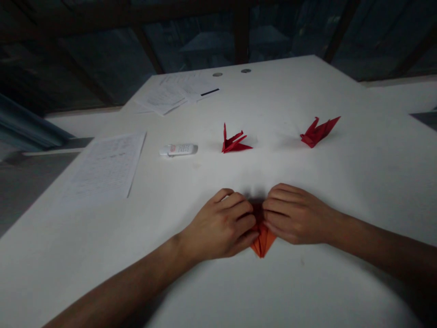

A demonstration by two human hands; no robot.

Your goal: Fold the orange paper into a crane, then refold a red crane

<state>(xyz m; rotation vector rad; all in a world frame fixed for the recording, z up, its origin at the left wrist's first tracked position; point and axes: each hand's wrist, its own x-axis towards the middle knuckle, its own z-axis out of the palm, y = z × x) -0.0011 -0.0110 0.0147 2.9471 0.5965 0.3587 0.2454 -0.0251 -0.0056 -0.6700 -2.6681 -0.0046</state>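
Observation:
A folded piece of orange paper [262, 243] lies on the white table between my two hands, its pointed end toward me. My left hand [227, 223] grips its left side with curled fingers. On the right side, my right hand [295, 214] holds the paper, fingers pressed together. The upper part of the paper is darker and partly hidden by my fingers. Beyond my hands stand two red folded paper birds, one [234, 142] near the middle and another [318, 132] farther right.
A white plastic object [178, 150] lies left of the middle bird. Printed sheets rest at the left [105, 168] and far left [167, 96] of the table [153, 273], with a dark strip [210, 92] nearby. Two round discs sit near the far edge.

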